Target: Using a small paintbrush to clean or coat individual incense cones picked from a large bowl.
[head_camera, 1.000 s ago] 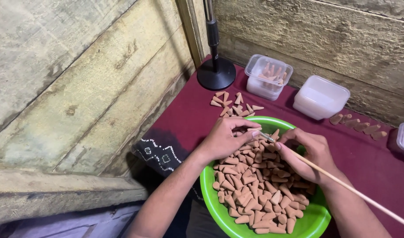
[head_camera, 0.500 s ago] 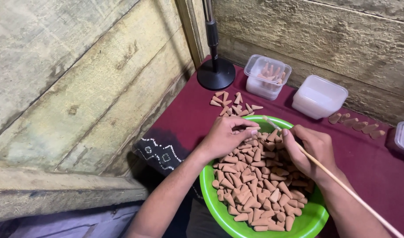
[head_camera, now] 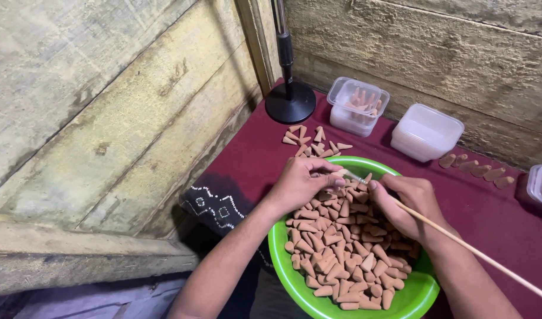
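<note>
From the head camera, looking down: a green bowl sits on a dark red cloth, heaped with brown cones; both hands work over the far side of the heap. The left hand is curled, its fingertips pinched on a single cone at the bowl's far rim; the right hand is closed around a thin wooden stick, which runs from the pinched cone back past the wrist toward the lower right edge; the stick's tip meets the cone between the two hands, though whether it enters the cone cannot be told. Just beyond the bowl, a small loose cluster of cones lies on the cloth; near it stands a black round stand base with its pole rising upward. Further along the wooden wall are two clear plastic tubs, the open tub holding a few cones, the lidded tub beside it; a short row of cones lies to its right.
</note>
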